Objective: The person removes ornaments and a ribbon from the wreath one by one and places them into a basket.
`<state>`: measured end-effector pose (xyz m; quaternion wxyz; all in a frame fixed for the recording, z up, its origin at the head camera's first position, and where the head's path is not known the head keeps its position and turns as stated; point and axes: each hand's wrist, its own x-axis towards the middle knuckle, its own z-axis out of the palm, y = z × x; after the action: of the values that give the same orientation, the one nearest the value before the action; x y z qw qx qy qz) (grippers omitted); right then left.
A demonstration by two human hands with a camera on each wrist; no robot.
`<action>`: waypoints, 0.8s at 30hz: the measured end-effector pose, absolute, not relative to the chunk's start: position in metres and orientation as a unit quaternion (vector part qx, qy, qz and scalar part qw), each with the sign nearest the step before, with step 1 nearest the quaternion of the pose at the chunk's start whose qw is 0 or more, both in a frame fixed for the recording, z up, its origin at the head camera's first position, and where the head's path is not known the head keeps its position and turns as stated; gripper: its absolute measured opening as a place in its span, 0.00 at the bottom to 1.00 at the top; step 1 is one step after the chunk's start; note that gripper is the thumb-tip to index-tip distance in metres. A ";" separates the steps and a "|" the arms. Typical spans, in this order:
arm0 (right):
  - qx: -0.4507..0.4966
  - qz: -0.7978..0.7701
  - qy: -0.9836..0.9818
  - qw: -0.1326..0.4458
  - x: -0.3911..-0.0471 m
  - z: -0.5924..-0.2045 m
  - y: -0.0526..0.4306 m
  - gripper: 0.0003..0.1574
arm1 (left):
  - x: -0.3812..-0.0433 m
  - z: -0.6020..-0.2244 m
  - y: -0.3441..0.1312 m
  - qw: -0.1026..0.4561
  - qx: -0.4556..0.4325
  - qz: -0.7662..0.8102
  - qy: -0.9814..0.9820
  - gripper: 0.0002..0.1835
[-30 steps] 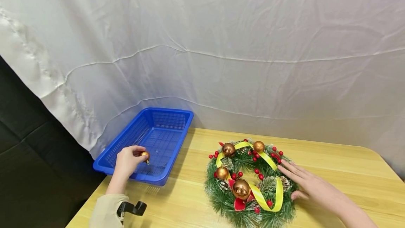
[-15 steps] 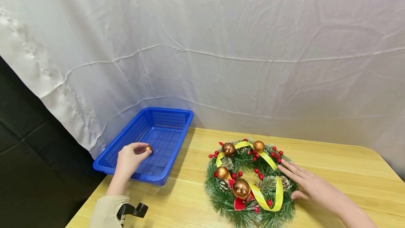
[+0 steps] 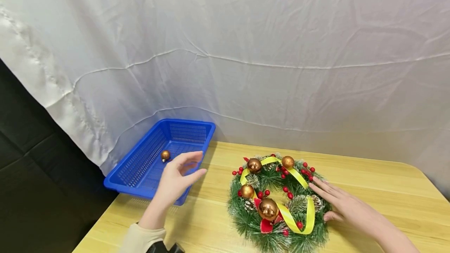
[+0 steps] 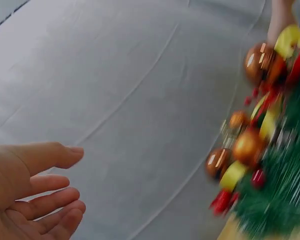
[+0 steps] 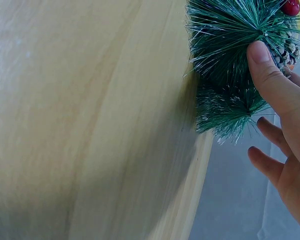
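A small copper-coloured bauble (image 3: 165, 155) lies inside the blue plastic basket (image 3: 203, 155) in the head view. My left hand (image 3: 179, 177) is over the basket's right side, thumb and fingers spread apart with nothing between them; the left wrist view also has this bare hand (image 4: 45, 190). On the table a green Christmas wreath (image 3: 246, 221) carries several copper baubles, red berries, pine cones and a yellow ribbon (image 3: 310, 218). Against the wreath's right edge rests my right hand (image 3: 346, 206), fingers extended. In the right wrist view its thumb (image 5: 270, 75) touches the green needles.
The wooden table (image 3: 379, 182) has a rounded far right corner. Behind it hangs a pale grey cloth (image 3: 281, 69), close to the basket's back. Dark cloth (image 3: 31, 175) drops at the left side.
The left hand has let the small bauble go into the basket and moved right, its fingers now parted. The right hand and the wreath have stayed in place.
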<state>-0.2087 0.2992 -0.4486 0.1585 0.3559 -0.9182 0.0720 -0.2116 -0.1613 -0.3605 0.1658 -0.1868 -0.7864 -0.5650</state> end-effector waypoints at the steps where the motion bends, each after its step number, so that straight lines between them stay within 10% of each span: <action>1: 0.357 0.072 -0.918 0.160 -0.209 -0.449 0.299 0.55 | -0.210 -0.361 -0.154 0.160 -0.201 -0.574 -0.777 0.24; 18: 0.351 0.080 -0.921 0.146 -0.209 -0.449 0.300 0.55 | -0.179 -0.388 -0.063 -0.014 -0.301 -0.604 -0.738 0.27; 24: 0.353 0.076 -0.921 0.146 -0.209 -0.450 0.300 0.55 | -0.165 -0.384 -0.045 0.003 -0.323 -0.575 -0.751 0.24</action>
<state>-0.2087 0.3002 -0.4496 0.1464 0.3528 -0.9210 0.0762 -0.1650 -0.0448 -0.3844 0.0035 -0.3232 -0.7514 -0.5753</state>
